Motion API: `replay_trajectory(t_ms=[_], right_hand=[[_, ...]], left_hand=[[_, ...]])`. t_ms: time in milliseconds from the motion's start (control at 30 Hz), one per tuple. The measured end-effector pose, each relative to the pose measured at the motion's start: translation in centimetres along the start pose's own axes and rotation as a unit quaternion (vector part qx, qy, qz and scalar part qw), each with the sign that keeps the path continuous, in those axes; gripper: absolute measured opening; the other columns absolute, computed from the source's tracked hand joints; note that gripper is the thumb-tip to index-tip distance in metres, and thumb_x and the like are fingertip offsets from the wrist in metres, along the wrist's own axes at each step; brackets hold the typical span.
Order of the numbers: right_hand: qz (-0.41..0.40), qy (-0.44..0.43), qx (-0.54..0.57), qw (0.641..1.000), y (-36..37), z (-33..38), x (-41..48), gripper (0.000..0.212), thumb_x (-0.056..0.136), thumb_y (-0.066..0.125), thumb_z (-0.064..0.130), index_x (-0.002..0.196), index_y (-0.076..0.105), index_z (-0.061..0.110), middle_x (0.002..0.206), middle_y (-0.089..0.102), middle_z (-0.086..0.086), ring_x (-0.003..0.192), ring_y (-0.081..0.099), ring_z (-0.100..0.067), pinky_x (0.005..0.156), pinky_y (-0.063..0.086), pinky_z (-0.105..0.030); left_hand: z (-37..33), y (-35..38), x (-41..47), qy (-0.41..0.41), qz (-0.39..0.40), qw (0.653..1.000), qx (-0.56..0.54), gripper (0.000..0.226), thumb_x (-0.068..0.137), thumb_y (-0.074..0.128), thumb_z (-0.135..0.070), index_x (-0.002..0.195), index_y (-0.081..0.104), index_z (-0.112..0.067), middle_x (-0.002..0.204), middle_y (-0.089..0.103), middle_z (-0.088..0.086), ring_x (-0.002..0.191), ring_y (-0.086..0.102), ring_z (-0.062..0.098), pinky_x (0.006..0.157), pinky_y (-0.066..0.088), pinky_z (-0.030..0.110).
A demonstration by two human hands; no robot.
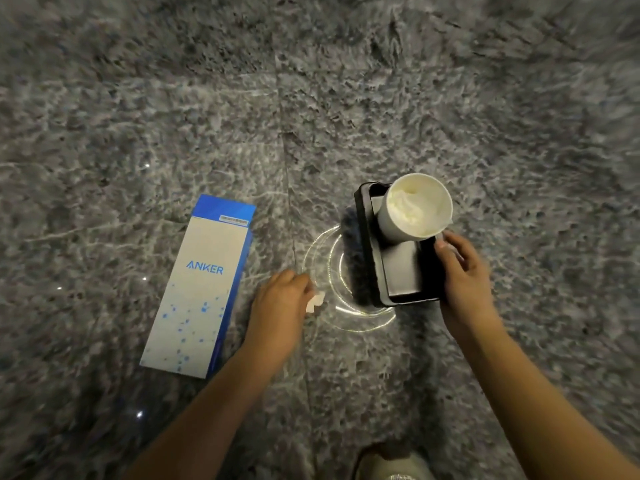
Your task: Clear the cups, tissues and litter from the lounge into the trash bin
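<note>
Peeking in nearest: the toe of a pale shoe at the bottom edge, on the grey marbled floor.
Left hand: the left hand is low over the floor with its fingers curled under, pinching a small white tissue scrap at the fingertips.
Tissue scrap: just beside the near left rim of a clear glass dish; whether it touches the floor cannot be told.
Right hand: the right hand grips the near right edge of a black tray, fingers wrapped around the rim, thumb up near the cup.
Black tray: held over the glass dish and covering its right part; a grey panel lies inside it.
Paper cup: a white paper cup sits tilted at the far end of the tray, mouth toward the camera, with crumpled tissue inside.
Anker box: a blue-and-white Anker box lies flat on the floor, well left of both hands and untouched.
</note>
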State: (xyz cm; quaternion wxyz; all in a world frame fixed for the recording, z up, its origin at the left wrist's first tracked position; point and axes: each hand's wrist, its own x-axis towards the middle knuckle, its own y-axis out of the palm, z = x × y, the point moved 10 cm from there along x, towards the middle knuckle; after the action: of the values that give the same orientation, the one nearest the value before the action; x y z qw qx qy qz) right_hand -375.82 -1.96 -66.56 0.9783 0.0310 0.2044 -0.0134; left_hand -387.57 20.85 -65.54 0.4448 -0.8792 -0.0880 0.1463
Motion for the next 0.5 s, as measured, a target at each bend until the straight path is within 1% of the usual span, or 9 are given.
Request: replay_trajectory(t_ms=[33,100,133,200,267,333,367,433,500], right_hand=[[0.001,0.004,0.003,1.0,0.1,-0.1,-0.1,0.014,0.089,0.058,0.015,0.093,0.066,0.025,0.083,0.072,0.009,0.079,0.066,-0.004,0.066,0.051,-0.016],[0.005,0.006,0.007,1.0,0.4,-0.1,-0.2,0.014,0.089,0.058,0.016,0.09,0.066,0.027,0.082,0.072,0.009,0.077,0.066,-0.003,0.064,0.051,-0.015],[0.007,0.005,0.008,1.0,0.6,0.0,-0.3,0.014,0.089,0.058,0.015,0.089,0.066,0.027,0.081,0.072,0.01,0.076,0.066,-0.003,0.064,0.051,-0.015],[0.014,0.002,0.006,1.0,0.9,0.0,-0.5,0.016,0.089,0.058,0.015,0.088,0.066,0.028,0.079,0.072,0.01,0.076,0.066,-0.002,0.064,0.051,-0.015],[0.019,0.001,0.006,1.0,1.2,0.0,-0.6,0.017,0.089,0.058,0.014,0.088,0.067,0.029,0.079,0.072,0.009,0.075,0.066,-0.003,0.062,0.051,-0.015],[0.023,0.002,0.009,1.0,1.3,-0.1,-0.8,0.018,0.089,0.058,0.014,0.088,0.068,0.029,0.079,0.073,0.008,0.075,0.067,-0.004,0.061,0.051,-0.015],[0.023,0.001,0.01,1.0,1.4,-0.1,-0.8,0.02,0.088,0.058,0.014,0.087,0.069,0.03,0.079,0.073,0.008,0.075,0.067,-0.004,0.061,0.051,-0.015],[0.024,0.0,0.012,1.0,1.5,0.0,-0.9,0.023,0.088,0.059,0.014,0.084,0.07,0.033,0.079,0.073,0.008,0.074,0.067,-0.003,0.061,0.05,-0.014],[0.023,0.001,0.013,1.0,1.5,0.0,-0.9,0.021,0.088,0.059,0.014,0.085,0.069,0.032,0.078,0.073,0.009,0.074,0.067,-0.002,0.06,0.05,-0.013]], left_hand=[[-0.8,-1.2,0.2,0.005,-0.026,0.999,-0.04,0.011,0.088,0.06,-0.014,0.088,0.065,-0.004,0.089,0.06,0.007,0.084,0.055,0.021,0.073,0.041,0.03],[-3.3,-4.4,0.5,0.034,-0.106,0.986,-0.125,0.01,0.084,0.066,-0.015,0.082,0.067,-0.005,0.08,0.06,0.001,0.073,0.053,0.01,0.065,0.042,0.019],[-4.9,-5.9,0.6,0.054,-0.145,0.977,-0.149,0.011,0.083,0.067,-0.018,0.08,0.067,-0.007,0.078,0.059,-0.003,0.07,0.052,0.005,0.063,0.04,0.012],[-7.5,-7.4,0.8,0.084,-0.182,0.961,-0.189,0.013,0.082,0.066,-0.02,0.078,0.066,-0.008,0.076,0.059,-0.005,0.07,0.052,0.004,0.063,0.04,0.009],[-9.2,-6.9,1.3,0.087,-0.164,0.962,-0.2,0.013,0.081,0.067,-0.02,0.077,0.066,-0.008,0.076,0.06,-0.001,0.072,0.053,0.005,0.065,0.04,0.011],[-9.9,-5.6,1.7,0.079,-0.143,0.975,-0.148,0.012,0.079,0.071,-0.02,0.076,0.068,-0.009,0.077,0.059,0.002,0.079,0.051,0.014,0.07,0.036,0.016],[-9.9,-5.1,1.8,0.075,-0.139,0.98,-0.121,0.012,0.078,0.073,-0.021,0.076,0.069,-0.01,0.077,0.057,0.001,0.082,0.048,0.016,0.071,0.033,0.016],[-9.6,-4.4,1.9,0.066,-0.136,0.985,-0.087,0.012,0.076,0.075,-0.024,0.076,0.07,-0.013,0.077,0.05,-0.003,0.083,0.041,0.014,0.071,0.03,0.016],[-9.2,-4.1,2.0,0.069,-0.133,0.986,-0.067,0.011,0.076,0.075,-0.026,0.079,0.072,-0.016,0.078,0.047,-0.006,0.084,0.04,0.014,0.071,0.034,0.022]])
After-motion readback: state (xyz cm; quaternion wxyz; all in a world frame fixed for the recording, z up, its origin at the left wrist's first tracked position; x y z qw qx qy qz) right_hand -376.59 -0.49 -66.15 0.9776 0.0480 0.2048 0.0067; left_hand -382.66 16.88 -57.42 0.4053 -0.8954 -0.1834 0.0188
